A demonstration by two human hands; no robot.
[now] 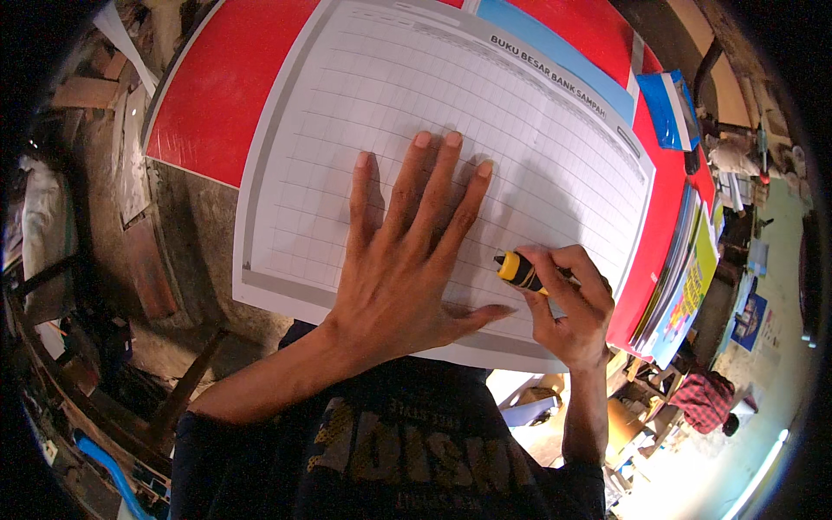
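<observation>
A large white sheet printed with a ruled grid and a grey border (286, 130) lies in front of me. My left hand (403, 247) rests flat on its lower middle, fingers spread and thumb pointing right. To the right of it, my right hand (572, 303) is closed around a stubby black and yellow tool (518, 270). The tool's small dark tip points left over the sheet, toward my left hand. Its exact kind is unclear, since my fingers cover the rest. Whether the tip touches the paper I cannot tell.
Under the sheet is a red tabletop (230, 82) with a light blue strip. A blue and white packet (668, 110) sits at the far right edge. Several stacked booklets (685, 277) lie at the right. A chequered red cloth (702, 400) and a blue tube (108, 464) are farther off.
</observation>
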